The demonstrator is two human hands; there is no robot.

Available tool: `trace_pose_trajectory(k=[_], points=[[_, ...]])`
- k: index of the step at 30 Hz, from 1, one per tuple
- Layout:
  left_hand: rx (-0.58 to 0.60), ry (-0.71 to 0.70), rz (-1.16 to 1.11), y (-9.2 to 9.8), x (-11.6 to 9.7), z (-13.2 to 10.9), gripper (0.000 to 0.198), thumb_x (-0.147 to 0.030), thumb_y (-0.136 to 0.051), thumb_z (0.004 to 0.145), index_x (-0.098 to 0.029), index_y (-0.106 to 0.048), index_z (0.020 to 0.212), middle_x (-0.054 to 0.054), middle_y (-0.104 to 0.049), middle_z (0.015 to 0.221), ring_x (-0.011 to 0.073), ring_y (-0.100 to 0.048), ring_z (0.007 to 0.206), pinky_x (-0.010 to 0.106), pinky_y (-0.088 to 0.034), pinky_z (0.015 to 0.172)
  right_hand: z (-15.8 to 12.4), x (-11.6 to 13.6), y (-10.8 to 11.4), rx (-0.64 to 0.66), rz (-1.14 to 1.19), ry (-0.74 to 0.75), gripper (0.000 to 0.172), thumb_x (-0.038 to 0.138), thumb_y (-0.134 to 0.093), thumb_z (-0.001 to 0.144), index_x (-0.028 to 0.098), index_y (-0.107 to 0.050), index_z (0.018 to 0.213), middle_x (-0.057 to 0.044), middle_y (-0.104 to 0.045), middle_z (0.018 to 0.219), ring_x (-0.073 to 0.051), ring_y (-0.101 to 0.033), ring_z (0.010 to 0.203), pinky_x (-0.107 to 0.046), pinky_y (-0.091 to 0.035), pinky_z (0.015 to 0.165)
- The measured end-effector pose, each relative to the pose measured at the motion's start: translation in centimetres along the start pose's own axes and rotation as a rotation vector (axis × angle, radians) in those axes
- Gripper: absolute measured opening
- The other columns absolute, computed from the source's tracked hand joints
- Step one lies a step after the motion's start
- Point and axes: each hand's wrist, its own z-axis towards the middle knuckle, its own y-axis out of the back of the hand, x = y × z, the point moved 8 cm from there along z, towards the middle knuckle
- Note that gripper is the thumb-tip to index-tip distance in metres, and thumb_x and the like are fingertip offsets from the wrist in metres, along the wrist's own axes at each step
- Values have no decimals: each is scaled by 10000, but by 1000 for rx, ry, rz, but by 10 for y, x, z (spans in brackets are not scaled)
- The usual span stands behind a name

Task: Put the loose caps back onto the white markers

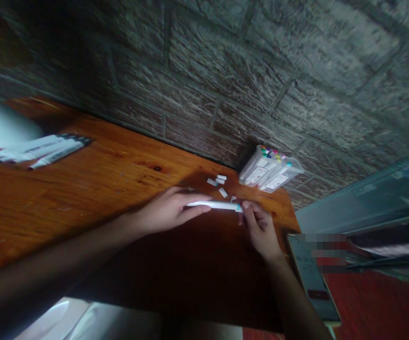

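A white marker (220,205) with a teal band near its right end lies level between my hands, above the wooden table. My left hand (169,210) pinches its left end between thumb and fingers. At the banded end, the thumb and fingers of my right hand (260,227) are closed on it; they hide the tip. Just beyond the marker, several small white pieces (223,192) lie scattered on the tabletop. Behind them and to the right stands a clear plastic case (271,172) holding markers upright, with coloured ends showing on top.
Several white markers with dark ends (57,150) lie in a loose pile at the left of the wooden table (119,174). A blurred pale object (2,125) sits beside them. A stone-patterned wall (204,94) runs along the table's back edge.
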Motion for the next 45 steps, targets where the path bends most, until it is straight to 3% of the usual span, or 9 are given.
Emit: trace_pose_trajectory(k=[4, 10, 18, 25, 28, 34, 38, 42, 45], points=[[2, -13, 14, 1, 1, 0, 284, -357, -600, 959, -209, -726, 1166, 23, -760, 1136, 184, -728, 1007, 270, -541, 945, -2, 0, -7, 42, 9, -11, 420, 474, -475, 999, 205, -604, 702, 31, -510, 595, -129, -499, 590, -260, -416, 636], [-27, -16, 11, 2, 1, 1, 269, -326, -585, 970, -195, -726, 1158, 26, -765, 1115, 172, -731, 975, 255, -549, 908, 1, -2, 10, -118, 86, -76, 536, 579, -514, 944, 197, -559, 570, -21, -603, 671, -131, -507, 599, -253, -382, 554], [-40, -22, -6, 5, 0, 1, 262, -319, -595, 961, -202, -731, 1152, 39, -765, 1107, 180, -728, 971, 264, -552, 915, -1, -3, -1, -7, 116, -116, 540, 612, -509, 936, 207, -570, 584, 8, -537, 562, -120, -453, 516, -252, -382, 530], [-23, -21, -45, 1, 2, 1, 266, -325, -615, 950, -210, -733, 1159, 42, -766, 1107, 187, -730, 984, 278, -562, 932, -3, -8, -1, 26, 228, -184, 408, 572, -520, 948, 212, -709, 912, 25, -528, 617, -110, -398, 493, -233, -295, 448], [-40, -24, -47, 2, 3, 2, 268, -326, -622, 943, -217, -739, 1158, 48, -766, 1110, 207, -725, 1019, 309, -565, 950, -4, -5, -2, 52, 221, -174, 391, 560, -518, 956, 218, -700, 903, 28, -518, 621, -106, -388, 492, -231, -297, 455], [-9, -55, -74, 2, 2, 2, 286, -284, -670, 908, -236, -732, 1184, 43, -758, 1140, 207, -726, 1023, 320, -571, 960, -3, 0, -4, 99, 96, -69, 412, 514, -538, 962, 206, -617, 702, -56, -671, 859, -175, -569, 773, -253, -386, 589], [-5, -56, -37, 3, 0, 1, 290, -280, -663, 913, -231, -727, 1193, 41, -752, 1158, 203, -720, 1043, 309, -559, 977, -4, -3, -5, 118, 87, -89, 426, 541, -540, 952, 202, -625, 709, -64, -702, 960, -147, -536, 666, -256, -365, 545], [-10, -78, -37, 3, -6, 1, 263, -328, -640, 933, -216, -746, 1146, 42, -773, 1089, 185, -740, 961, 271, -569, 921, -6, -5, -8, 150, 110, -156, 513, 637, -482, 938, 207, -717, 788, -36, -678, 737, -127, -453, 522, -258, -349, 492], [24, -90, -51, -4, -12, 0, 241, -327, -637, 937, -223, -757, 1118, 29, -782, 1054, 176, -746, 919, 252, -571, 885, -7, -10, -8, 146, 154, -254, 661, 724, -356, 932, 222, -776, 840, -39, -663, 674, -157, -532, 577, -263, -389, 510]])
